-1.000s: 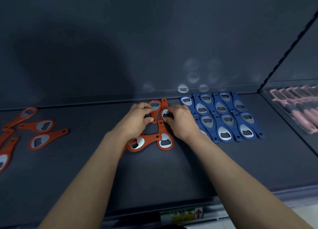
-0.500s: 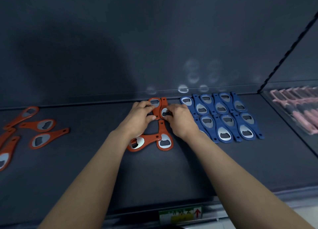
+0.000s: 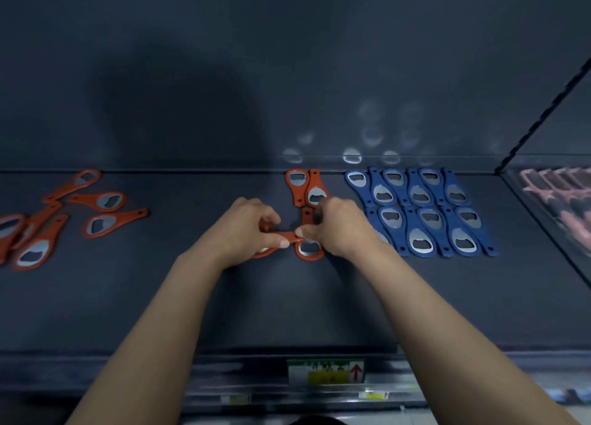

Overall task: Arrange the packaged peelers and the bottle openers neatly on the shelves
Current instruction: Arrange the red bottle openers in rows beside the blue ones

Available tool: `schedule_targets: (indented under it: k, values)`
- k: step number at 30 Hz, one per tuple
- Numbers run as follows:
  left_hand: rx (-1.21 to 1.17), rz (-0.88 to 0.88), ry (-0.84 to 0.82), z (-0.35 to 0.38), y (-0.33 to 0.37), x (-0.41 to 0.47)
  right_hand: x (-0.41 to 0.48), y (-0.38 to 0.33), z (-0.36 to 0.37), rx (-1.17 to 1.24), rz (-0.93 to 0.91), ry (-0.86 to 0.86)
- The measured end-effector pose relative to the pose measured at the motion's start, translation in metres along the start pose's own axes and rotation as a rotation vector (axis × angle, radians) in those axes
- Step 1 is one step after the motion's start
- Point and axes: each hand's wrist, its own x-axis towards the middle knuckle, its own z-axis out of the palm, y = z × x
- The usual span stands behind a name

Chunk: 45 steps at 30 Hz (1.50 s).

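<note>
Forearms outstretched, left hand [image 3: 244, 229] and right hand [image 3: 340, 226] each in fingertip pinch on one orange opener [image 3: 289, 235]

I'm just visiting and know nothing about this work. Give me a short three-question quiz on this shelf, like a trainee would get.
1. True or false: the blue openers lie in two neat rows.
2. The left hand and right hand pinch an opener of which colour? A blue, B orange, C pink.
3. Fill in: the loose openers lie to the ___ of the hands.
Key: 1 true; 2 B; 3 left.
</note>
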Motion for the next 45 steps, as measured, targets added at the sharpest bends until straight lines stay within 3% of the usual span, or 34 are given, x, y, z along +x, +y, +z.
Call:
schedule_targets:
  k: [10, 17, 24, 31, 40, 45]
  values:
    - [0.097, -0.084, 0.034, -0.008, -0.021, -0.025, -0.016, -0.019, 0.021, -0.098, -0.038, -0.021]
    - [0.138, -0.135, 0.125, -0.032, -0.060, -0.034, -0.017, -0.053, 0.049, -0.001, 0.000, 0.049]
    - [-0.253, -0.153, 0.218, -0.053, -0.078, -0.032, -0.017, -0.070, 0.062, 0.147, 0.051, 0.108]
    - [-0.456, -0.187, 0.048, -0.040, -0.072, -0.016, -0.021, -0.067, 0.062, 0.165, 0.117, 0.178]
    - [-0.160, -0.202, 0.123, -0.037, -0.057, -0.010, -0.022, -0.064, 0.060, 0.143, 0.208, 0.208]
    - [-0.123, -0.227, 0.150, -0.037, -0.061, -0.008, -0.017, -0.060, 0.056, 0.117, 0.178, 0.203]
